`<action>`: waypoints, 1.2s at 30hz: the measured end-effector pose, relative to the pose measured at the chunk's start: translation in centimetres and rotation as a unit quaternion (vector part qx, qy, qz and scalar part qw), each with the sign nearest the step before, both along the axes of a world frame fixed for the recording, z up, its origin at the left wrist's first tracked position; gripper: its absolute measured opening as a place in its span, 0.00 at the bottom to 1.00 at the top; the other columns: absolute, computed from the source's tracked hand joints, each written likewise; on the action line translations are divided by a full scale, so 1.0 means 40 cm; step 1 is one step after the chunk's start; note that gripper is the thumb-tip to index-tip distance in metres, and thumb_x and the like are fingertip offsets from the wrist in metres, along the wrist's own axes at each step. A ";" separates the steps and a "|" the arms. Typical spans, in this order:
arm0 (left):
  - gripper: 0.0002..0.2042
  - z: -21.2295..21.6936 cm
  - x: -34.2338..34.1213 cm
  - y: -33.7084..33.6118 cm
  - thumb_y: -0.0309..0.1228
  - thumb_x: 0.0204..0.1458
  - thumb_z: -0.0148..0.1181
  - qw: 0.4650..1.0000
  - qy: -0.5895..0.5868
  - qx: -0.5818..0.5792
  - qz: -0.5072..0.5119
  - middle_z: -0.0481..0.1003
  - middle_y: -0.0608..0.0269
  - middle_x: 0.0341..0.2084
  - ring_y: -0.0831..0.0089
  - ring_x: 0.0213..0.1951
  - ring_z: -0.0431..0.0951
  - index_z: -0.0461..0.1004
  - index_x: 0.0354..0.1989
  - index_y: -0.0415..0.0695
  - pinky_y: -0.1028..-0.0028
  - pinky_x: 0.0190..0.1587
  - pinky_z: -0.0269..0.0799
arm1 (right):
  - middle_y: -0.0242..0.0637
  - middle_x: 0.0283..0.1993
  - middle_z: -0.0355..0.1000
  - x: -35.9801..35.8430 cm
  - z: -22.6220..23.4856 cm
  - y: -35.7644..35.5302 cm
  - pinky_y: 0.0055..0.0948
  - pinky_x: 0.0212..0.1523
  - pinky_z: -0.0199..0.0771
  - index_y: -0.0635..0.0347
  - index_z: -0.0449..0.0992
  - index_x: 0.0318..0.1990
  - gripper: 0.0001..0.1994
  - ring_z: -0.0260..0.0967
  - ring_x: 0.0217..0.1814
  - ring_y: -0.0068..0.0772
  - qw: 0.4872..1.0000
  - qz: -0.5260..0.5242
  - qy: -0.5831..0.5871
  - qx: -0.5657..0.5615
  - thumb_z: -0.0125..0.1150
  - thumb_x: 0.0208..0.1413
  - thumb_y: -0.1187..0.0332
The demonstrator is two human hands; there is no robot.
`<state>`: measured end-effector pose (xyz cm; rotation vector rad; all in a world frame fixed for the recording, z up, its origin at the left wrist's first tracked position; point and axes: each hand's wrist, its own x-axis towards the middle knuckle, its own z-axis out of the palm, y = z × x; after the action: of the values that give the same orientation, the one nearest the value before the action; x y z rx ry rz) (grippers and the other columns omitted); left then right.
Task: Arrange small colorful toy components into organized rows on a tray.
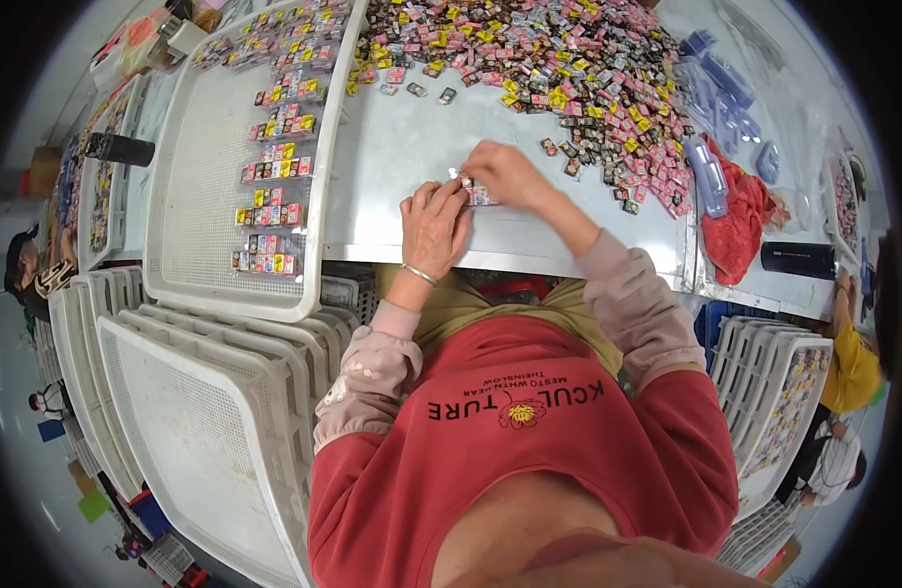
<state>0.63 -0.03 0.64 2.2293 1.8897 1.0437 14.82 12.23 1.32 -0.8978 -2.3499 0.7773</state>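
Observation:
My left hand (434, 223), a metal bangle at its wrist, lies near the front edge of the metal table. Its fingers are bent and pressed against the left end of a small clear pack (482, 197) holding pink-and-white printed pieces. Over the same pack my right hand (511, 174) comes in from the right, fingertips pinched together at its far left corner. A small pinkish piece (466, 182) shows at those fingertips; the fingers partly cover it. Beyond both hands spreads a big pile of tiny pink, black and yellow pieces (578, 83).
To the left stands a white perforated tray (191, 211) with rows of filled clear packs (265, 263). Stacked white trays (191, 412) are below it. A red cloth (733, 220), blue-violet plastic wraps (721, 88) and a black bottle (799, 259) lie right. Another black bottle (120, 149) is left.

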 end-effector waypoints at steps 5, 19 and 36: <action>0.16 0.005 0.001 0.000 0.28 0.46 0.60 1.000 0.000 -0.009 -0.007 0.72 0.64 0.50 0.59 0.52 0.67 0.74 0.46 0.45 0.63 0.51 0.59 | 0.42 0.38 0.74 0.048 0.043 0.263 0.32 0.40 0.71 0.62 0.79 0.40 0.11 0.72 0.39 0.39 0.983 -0.140 0.094 0.071 0.62 0.53 0.65; 0.17 -0.005 0.001 0.005 0.27 0.44 0.60 1.000 -0.011 -0.006 -0.017 0.73 0.63 0.51 0.59 0.51 0.68 0.74 0.45 0.44 0.64 0.51 0.60 | 0.40 0.38 0.73 0.137 -0.010 0.393 0.39 0.42 0.71 0.58 0.77 0.37 0.09 0.72 0.40 0.43 0.946 -0.237 0.052 0.213 0.63 0.49 0.66; 0.14 -0.020 -0.011 0.004 0.22 0.48 0.53 0.999 -0.053 0.009 -0.007 0.72 0.56 0.49 0.55 0.51 0.68 0.73 0.45 0.41 0.62 0.54 0.61 | 0.48 0.36 0.77 0.282 -0.015 0.539 0.41 0.44 0.75 0.57 0.80 0.43 0.12 0.77 0.40 0.37 0.933 -0.185 -0.083 0.296 0.63 0.53 0.63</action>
<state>0.18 0.13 -0.17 2.1457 1.8277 1.1563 26.09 33.81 0.72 -1.0998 -2.2429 -0.1656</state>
